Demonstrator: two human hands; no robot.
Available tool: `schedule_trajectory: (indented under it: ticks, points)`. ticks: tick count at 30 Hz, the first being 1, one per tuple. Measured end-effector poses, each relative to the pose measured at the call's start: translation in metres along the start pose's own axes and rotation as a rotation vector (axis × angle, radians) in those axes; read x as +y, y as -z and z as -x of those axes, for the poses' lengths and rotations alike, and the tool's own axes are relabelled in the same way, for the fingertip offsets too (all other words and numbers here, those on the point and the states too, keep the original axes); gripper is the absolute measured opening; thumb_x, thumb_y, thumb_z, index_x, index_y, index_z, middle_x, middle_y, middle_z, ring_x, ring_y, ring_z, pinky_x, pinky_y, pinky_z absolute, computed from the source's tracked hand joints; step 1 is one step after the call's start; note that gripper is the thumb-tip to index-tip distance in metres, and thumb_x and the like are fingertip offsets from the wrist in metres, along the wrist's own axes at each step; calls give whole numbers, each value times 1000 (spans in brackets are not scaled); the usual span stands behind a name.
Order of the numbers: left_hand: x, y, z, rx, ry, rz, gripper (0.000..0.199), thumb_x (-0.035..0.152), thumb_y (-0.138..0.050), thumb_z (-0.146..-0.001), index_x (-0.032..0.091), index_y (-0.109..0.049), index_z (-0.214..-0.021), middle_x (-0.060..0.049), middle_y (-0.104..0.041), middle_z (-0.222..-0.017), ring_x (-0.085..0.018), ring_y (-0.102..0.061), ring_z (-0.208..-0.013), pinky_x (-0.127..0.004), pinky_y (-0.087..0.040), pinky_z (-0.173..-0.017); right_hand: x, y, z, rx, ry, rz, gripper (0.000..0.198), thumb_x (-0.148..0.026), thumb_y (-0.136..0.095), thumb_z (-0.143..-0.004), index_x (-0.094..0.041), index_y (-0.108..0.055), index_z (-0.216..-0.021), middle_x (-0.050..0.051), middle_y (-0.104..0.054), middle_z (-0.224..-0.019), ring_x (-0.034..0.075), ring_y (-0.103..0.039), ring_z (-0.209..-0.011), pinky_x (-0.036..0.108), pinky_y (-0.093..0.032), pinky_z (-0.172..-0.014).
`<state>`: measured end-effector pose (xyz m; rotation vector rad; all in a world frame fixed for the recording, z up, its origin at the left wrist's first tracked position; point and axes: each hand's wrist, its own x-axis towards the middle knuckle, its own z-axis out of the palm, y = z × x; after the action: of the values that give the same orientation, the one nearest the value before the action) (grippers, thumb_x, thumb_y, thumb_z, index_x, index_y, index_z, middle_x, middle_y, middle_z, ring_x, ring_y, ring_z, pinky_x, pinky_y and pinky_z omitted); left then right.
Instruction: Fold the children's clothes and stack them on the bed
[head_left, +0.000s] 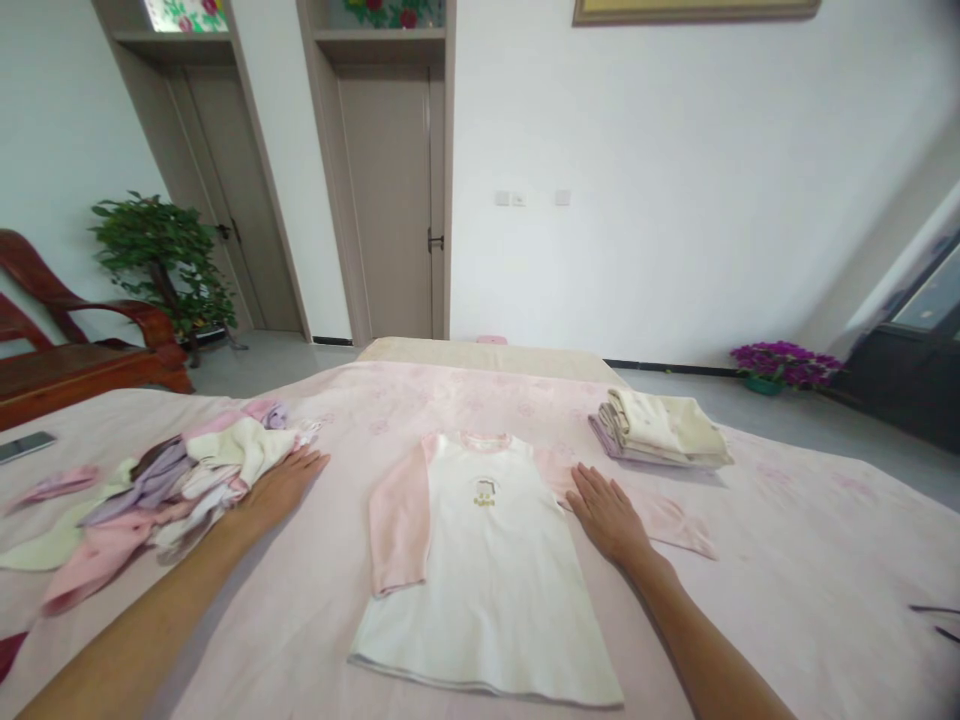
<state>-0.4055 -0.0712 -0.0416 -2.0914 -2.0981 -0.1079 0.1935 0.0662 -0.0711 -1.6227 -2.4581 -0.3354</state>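
A long-sleeved shirt [495,570] with a white body and pink sleeves lies spread flat, front side up, with a small print on its chest. Its left-hand sleeve is bent down along the body, while the other stretches out to the right. My right hand [607,510] rests flat across that right sleeve near the shoulder, fingers together and extended. At the left, my left hand [289,485] lies flat with outstretched fingers against the edge of a heap of crumpled clothes [172,490] in pink, cream and purple. Neither hand grips anything.
A pink bedsheet [300,640] covers the surface. Folded clothes [664,430] are stacked at the back right. A phone [27,446] lies at the far left. Beyond stand a wooden bench [97,350], a green plant [161,260] and purple flowers [787,363].
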Motion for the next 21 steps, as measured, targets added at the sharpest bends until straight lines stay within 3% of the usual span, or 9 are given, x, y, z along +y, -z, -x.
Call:
schedule_trajectory:
  ticks: [3,6,9,12,14,16,19,21]
  points:
    - [17,16,7,63,-20,98,47,11,-39,-85,20,-65,-123,-5,-65,-130,-25,-49,-132,-44,-30,-115,-1,2,-1,-17,-16,-14,59,-46,-22,-101,-17,-36,-151,7,-34,-157,24,-28,-146,46,-21,-118]
    - [82,41,22,183,-82,298,29,33,-44,-94,24,-67,-109,-5,-69,-116,-23,-58,-116,-40,-39,-107,-1,3,-2,-27,-22,-35,59,-46,-23,-100,-18,-36,-151,7,-34,-157,23,-27,-146,46,-21,-118]
    - [154,63,46,55,-235,497,22,42,-55,-90,25,-63,-103,-2,-67,-104,-19,-60,-98,-30,-46,-87,-1,3,-2,-31,-23,-43,59,-47,-25,-100,-19,-38,-150,7,-35,-157,23,-27,-146,46,-21,-118]
    - [197,72,63,-26,-368,495,22,36,-68,-78,24,-62,-95,-2,-64,-95,-21,-57,-90,-30,-44,-81,-2,5,-2,-36,-29,-40,59,-46,-25,-100,-18,-38,-150,7,-35,-157,23,-28,-146,46,-20,-118]
    - [205,71,65,-13,-333,511,8,28,-60,-82,22,-60,-87,-3,-63,-90,-20,-56,-88,-30,-42,-80,-3,7,-2,-40,-34,-40,59,-46,-25,-100,-18,-38,-150,7,-35,-157,23,-28,-145,46,-20,-118]
    - [199,68,59,-30,-191,607,12,28,-50,-88,22,-56,-81,-1,-61,-80,-17,-56,-77,-28,-42,-73,-3,8,-2,-43,-38,-46,59,-47,-25,-100,-18,-38,-150,6,-34,-157,23,-28,-145,45,-20,-118]
    - [166,66,40,31,100,824,21,38,-44,-90,22,-53,-80,3,-55,-67,-15,-54,-65,-25,-42,-63,-3,8,-2,-42,-39,-53,59,-47,-26,-100,-18,-39,-150,6,-35,-156,23,-28,-145,45,-20,-118]
    - [130,65,24,223,281,900,21,40,-46,-86,22,-54,-85,3,-55,-68,-16,-55,-67,-24,-43,-61,-3,8,-2,-37,-36,-53,59,-47,-26,-100,-18,-39,-149,6,-36,-156,23,-29,-145,45,-20,-118]
